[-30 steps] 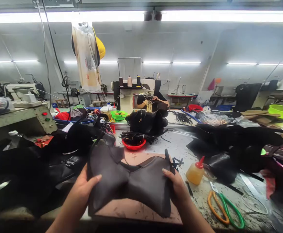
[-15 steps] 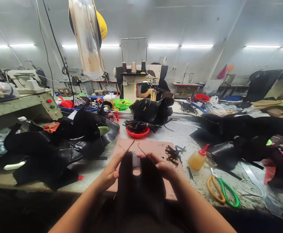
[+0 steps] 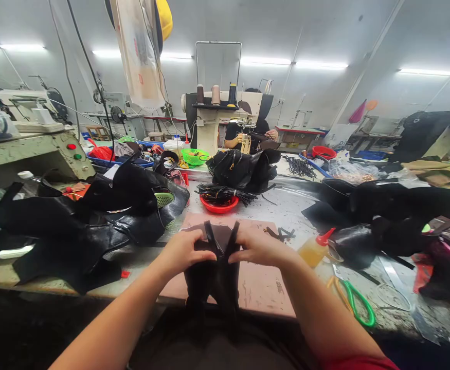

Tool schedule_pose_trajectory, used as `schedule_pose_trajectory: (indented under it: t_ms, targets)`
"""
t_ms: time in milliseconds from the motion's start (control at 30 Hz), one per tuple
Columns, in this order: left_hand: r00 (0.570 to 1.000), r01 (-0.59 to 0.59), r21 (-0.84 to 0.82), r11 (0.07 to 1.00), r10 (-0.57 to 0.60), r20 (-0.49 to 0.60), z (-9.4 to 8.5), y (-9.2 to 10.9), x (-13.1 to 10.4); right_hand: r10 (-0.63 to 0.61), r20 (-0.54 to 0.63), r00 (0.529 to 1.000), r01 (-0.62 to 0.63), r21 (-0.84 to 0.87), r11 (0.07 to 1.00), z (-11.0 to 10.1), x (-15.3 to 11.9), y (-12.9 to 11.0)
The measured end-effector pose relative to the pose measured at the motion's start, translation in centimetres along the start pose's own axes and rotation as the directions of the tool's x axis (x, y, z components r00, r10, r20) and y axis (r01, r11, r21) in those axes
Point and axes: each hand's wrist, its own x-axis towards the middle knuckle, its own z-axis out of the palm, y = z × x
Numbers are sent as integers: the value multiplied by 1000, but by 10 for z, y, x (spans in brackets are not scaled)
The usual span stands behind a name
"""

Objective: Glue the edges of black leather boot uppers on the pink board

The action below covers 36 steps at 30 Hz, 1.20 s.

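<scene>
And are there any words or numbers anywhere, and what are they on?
Nothing reads for certain.
White bag at the back: blue letters, maybe "pi", too blurred to be sure.
Hanging plastic bag: red marks, too blurred.
Pink board: a dark mark, too small.
Held black piece: no writing that I can see.

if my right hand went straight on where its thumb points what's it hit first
Past the dark piece it grips, the right hand would probably meet the left hand, whose thumb points back at it; depth is unclear.
</scene>
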Motion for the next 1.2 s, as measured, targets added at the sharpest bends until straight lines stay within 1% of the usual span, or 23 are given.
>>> schedule_pose_trajectory:
  t_ms: [67,100,167,233,333,400,433,500,533,600,733,833,933,1000,1200]
  targets:
    - [999,-29,108,994,25,40,1,3,1,7,-1,1000,-7,-215,977,7,8,-5]
    - [998,-61,130,990,56,42,2,4,0,18,-9,1000,-19,-265,964,11,12,-6]
    - [992,-128,125,984,126,26,2,5,-1,37,-18,999,-40,-259,965,15,18,-2]
    - [987,-160,87,983,157,46,1,5,-2,10,-17,1000,-13,-174,985,16,20,5]
    - [988,-124,44,991,119,101,-2,1,-1,-63,-39,997,63,-9,998,14,20,14]
    - [985,-109,-30,994,112,130,-4,-4,1,-91,-65,994,93,33,995,14,18,15]
    - [984,-99,-100,990,113,138,-4,-6,1,-88,-71,994,89,15,996,15,17,14]
    - [986,-50,-267,962,90,138,-4,-10,1,-45,-73,996,39,-84,996,19,14,9]
    - [990,-11,-338,941,57,126,-3,-11,1,-11,-80,997,0,-143,990,22,13,6]
    - [997,49,-421,906,-19,76,0,-11,-1,43,-101,994,-65,-225,972,28,11,-1]
    - [995,51,-467,883,-86,-53,9,-10,-5,79,-172,982,-122,-261,958,37,13,-12]
    - [988,74,-489,869,-133,-85,14,-10,-6,96,-230,968,-157,-264,952,43,17,-15]
    - [982,86,-499,862,-158,-104,15,-12,-7,89,-302,949,-172,-259,950,50,20,-16]
    - [979,96,-512,853,-175,-108,15,-12,-8,84,-324,943,-178,-275,945,54,21,-17]
    - [976,136,-607,783,-210,-52,14,-12,-10,94,-286,954,-192,-339,921,57,23,-23]
